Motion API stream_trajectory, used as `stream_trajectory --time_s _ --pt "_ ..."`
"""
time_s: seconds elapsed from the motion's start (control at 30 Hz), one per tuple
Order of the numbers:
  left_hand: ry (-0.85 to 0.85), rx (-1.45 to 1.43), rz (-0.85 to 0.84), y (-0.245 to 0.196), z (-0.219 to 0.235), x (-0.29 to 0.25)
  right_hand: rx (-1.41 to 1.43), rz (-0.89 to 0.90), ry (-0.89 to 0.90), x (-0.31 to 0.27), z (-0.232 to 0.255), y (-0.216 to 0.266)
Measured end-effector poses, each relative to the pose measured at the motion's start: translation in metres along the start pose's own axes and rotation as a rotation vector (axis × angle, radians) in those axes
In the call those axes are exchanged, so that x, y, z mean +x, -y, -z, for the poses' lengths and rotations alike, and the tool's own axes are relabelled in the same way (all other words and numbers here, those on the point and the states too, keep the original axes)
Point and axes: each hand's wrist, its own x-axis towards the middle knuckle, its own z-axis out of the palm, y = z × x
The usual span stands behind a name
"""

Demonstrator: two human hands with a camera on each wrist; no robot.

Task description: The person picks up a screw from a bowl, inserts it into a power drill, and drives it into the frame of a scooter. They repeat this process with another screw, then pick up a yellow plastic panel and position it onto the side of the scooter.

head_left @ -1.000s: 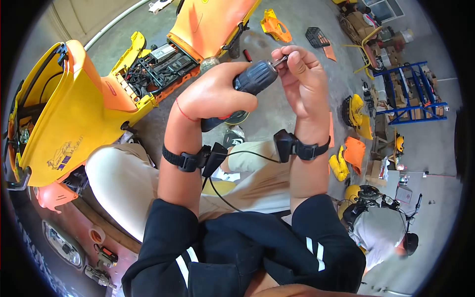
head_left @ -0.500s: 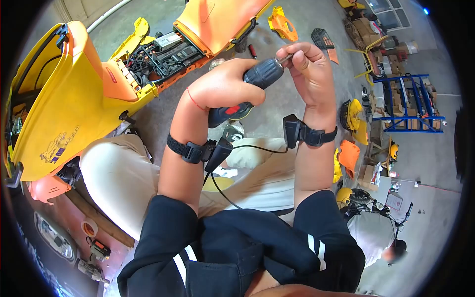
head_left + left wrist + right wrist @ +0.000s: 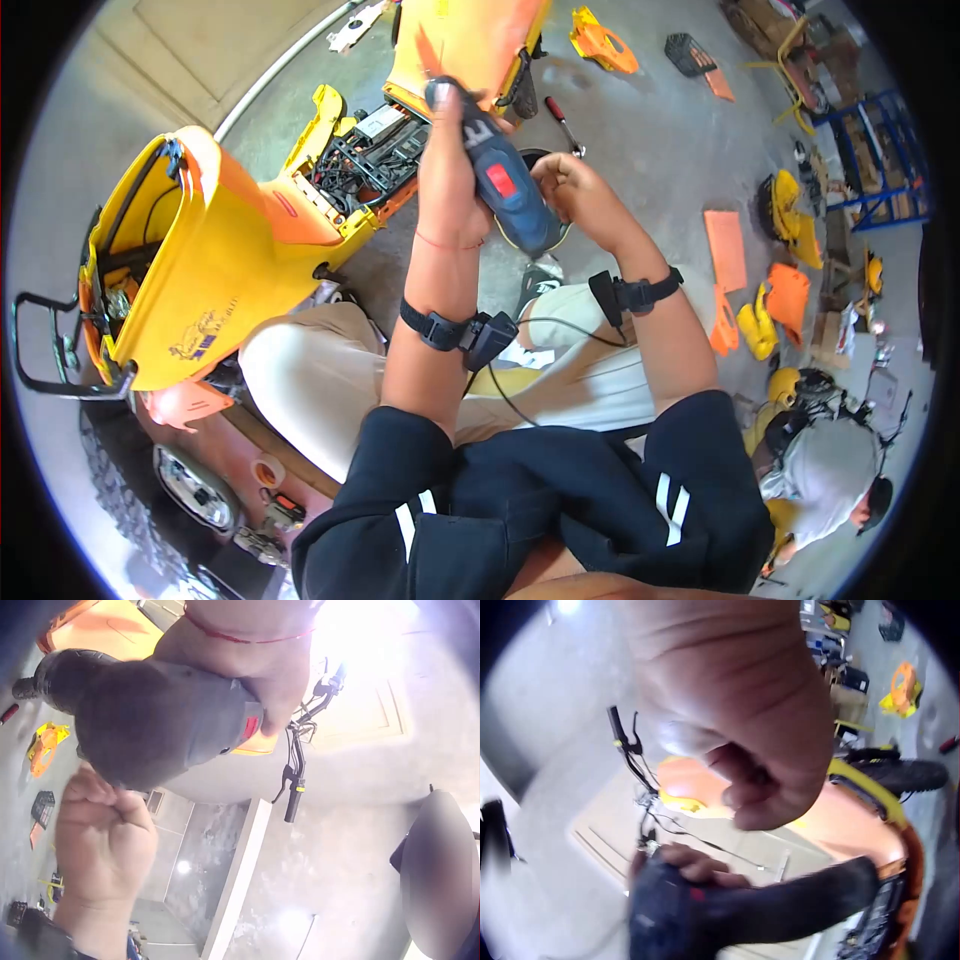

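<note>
My left hand point(image 3: 452, 165) grips a dark blue power drill point(image 3: 520, 205) with a red patch on its body, its thumb lying along the far end. In the left wrist view the drill point(image 3: 165, 724) fills the upper left. My right hand point(image 3: 585, 195) is just right of the drill, its fingers curled inward. Seen from the right wrist, this hand point(image 3: 742, 697) is above the drill point(image 3: 705, 915); I cannot tell whether anything sits inside the curled fingers. Beyond the drill is a yellow-and-orange vehicle point(image 3: 230, 290) with an exposed compartment of wiring point(image 3: 365, 160).
A red-handled tool point(image 3: 564, 122) lies on the floor beyond my right hand. Orange panels point(image 3: 725, 245) and yellow parts point(image 3: 760, 320) lie to the right, before a blue rack point(image 3: 875, 160). Another person point(image 3: 825, 470) is at lower right. A cable point(image 3: 575, 325) links my wrist straps.
The drill has turned and swung up and left, away from the right hand. The right hand has dropped away from the drill's tip, where its fingers were, and curled. The head view has shifted.
</note>
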Motion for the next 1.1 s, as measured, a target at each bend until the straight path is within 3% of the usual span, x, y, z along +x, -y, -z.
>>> stream_trajectory --time_s 0.03,0.07,0.13,0.17,0.2,0.27,0.3,0.33,0.37,0.43,0.47,0.53,0.57,0.6,0.67,0.87,0.93,1.1 --pt "-0.029 -0.064 -0.024 -0.003 -0.006 -0.005 -0.263 0.111 -0.051 -0.001 -0.009 -0.005" --pt "-0.081 -0.102 -0.053 -0.002 -0.008 -0.005 -0.242 0.117 -0.07 -0.007 -0.013 -0.003" --pt "-0.125 -0.102 -0.077 -0.003 -0.017 -0.01 -0.492 0.43 -0.094 -0.02 -0.024 0.01" --pt "-0.071 -0.138 -0.061 0.0 -0.012 -0.009 -0.599 0.618 -0.156 -0.023 -0.031 0.014" --pt "-0.075 -0.119 -0.039 0.004 -0.018 -0.015 -0.58 0.605 -0.175 -0.027 -0.03 0.017" --pt "0.035 -0.193 0.062 0.009 -0.038 -0.025 -0.885 0.803 -0.198 -0.028 -0.021 0.023" --pt "0.121 -0.173 0.051 0.016 -0.04 -0.03 -0.869 0.86 -0.149 -0.028 -0.013 0.02" --pt "0.126 -0.157 0.064 0.017 -0.042 -0.033 -0.859 0.858 -0.169 -0.029 -0.012 0.012" --pt "0.17 -0.167 0.122 0.018 -0.046 -0.037 -0.501 0.725 -0.085 -0.03 -0.012 0.001" --pt "0.241 -0.105 0.148 0.017 -0.05 -0.04 -0.155 0.608 0.025 -0.033 -0.009 0.001" --pt "0.254 -0.098 0.155 0.015 -0.052 -0.04 -0.156 0.618 0.012 -0.037 -0.008 0.004" --pt "0.237 0.221 0.034 0.009 -0.053 -0.04 -0.01 0.516 -0.106 -0.046 -0.011 0.011" --pt "0.167 0.419 -0.062 0.009 -0.045 -0.035 -0.013 0.62 -0.149 -0.043 -0.011 0.014" --pt "0.175 0.425 -0.062 0.011 -0.045 -0.032 -0.01 0.628 -0.154 -0.043 -0.011 0.017" --pt "0.226 0.261 -0.11 0.012 -0.046 -0.027 0.253 0.516 -0.124 -0.046 -0.013 0.024" --pt "0.174 -0.013 -0.102 0.033 -0.042 -0.023 0.423 0.302 -0.129 -0.05 -0.018 0.021" --pt "0.272 -0.108 -0.109 0.032 -0.034 -0.019 0.492 0.23 -0.023 -0.049 -0.021 0.017" --pt "0.387 0.205 -0.119 0.022 -0.033 -0.018 0.483 0.027 0.136 -0.058 -0.016 0.004"
